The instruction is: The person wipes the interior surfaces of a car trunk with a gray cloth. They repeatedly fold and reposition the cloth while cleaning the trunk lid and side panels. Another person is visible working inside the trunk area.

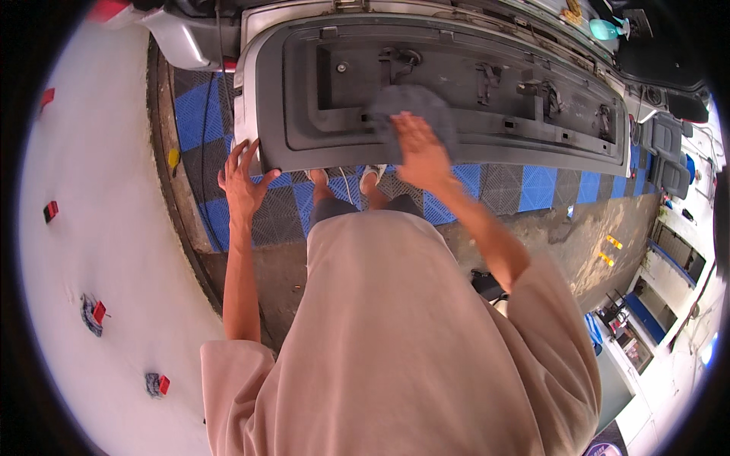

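Note:
A dark grey cloth (427, 108), smeared by motion, lies against the inner side of an open vehicle tailgate (319, 157). My right hand (423, 154) holds the cloth against the grey panel, its fingers laid along it; the palm side is hidden. At the tailgate's near left corner is my left hand (245, 182). Its fingers are spread and bent, touching the corner edge, with the thumb apart from them. The panel has a long recess with black straps and brackets (401, 64) in it.
Blue and dark floor tiles (538, 187) lie under the tailgate, with my feet (369, 179) on them. A white wall (99, 228) with red fittings stands at the left. A teal spray bottle (606, 29) is at the top right, and grey seats (663, 144) stand below it.

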The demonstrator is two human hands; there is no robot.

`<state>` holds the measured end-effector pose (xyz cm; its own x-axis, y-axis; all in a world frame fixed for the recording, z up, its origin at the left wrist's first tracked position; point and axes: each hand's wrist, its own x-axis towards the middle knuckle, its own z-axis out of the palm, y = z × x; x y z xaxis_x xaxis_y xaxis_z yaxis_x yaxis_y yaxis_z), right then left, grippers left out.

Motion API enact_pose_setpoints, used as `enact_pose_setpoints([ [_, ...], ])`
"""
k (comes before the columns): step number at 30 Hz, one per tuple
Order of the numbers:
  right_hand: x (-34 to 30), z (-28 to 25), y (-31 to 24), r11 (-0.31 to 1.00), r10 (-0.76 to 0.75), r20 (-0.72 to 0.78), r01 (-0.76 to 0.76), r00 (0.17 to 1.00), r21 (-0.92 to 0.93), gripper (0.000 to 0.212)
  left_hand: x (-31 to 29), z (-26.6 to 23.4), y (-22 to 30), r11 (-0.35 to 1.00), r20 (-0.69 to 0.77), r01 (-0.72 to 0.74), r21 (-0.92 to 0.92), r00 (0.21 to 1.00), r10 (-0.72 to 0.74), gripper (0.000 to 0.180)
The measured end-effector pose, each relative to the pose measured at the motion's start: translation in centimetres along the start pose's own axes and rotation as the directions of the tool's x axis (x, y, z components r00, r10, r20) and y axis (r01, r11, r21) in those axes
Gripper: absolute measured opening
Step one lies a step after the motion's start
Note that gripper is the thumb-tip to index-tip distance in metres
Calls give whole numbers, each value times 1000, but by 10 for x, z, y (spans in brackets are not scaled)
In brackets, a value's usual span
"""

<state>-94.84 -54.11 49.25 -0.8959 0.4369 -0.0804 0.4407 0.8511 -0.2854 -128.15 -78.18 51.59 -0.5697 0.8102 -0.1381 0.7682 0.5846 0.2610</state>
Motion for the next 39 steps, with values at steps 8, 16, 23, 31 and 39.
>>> enact_pose_setpoints([
  [8, -85, -4, 98, 873, 436, -298, -480, 849, -89, 75, 1, 4, -5, 1000, 2, -2, -12, 1000, 2, 88],
  [16, 87, 68, -154, 989, 103, -198, -121, 975, -82, 84, 6, 0, -9, 988, 5, -149, -38, 989, 149, 85],
  [23, -2, 21, -37, 970, 221, -249, -186, 943, 155, 74, 8, -1, -6, 969, 104, -229, -94, 966, 238, 83],
  [31, -144, -19, 189, 838, 512, -480, -538, 712, 95, 68, 9, -6, -3, 993, 255, -116, 31, 961, 104, 86],
  [39, -36, 23, 21, 801, 577, -485, -571, 657, 180, 78, 4, -1, -1, 997, 256, -52, 55, 966, 36, 88],
])
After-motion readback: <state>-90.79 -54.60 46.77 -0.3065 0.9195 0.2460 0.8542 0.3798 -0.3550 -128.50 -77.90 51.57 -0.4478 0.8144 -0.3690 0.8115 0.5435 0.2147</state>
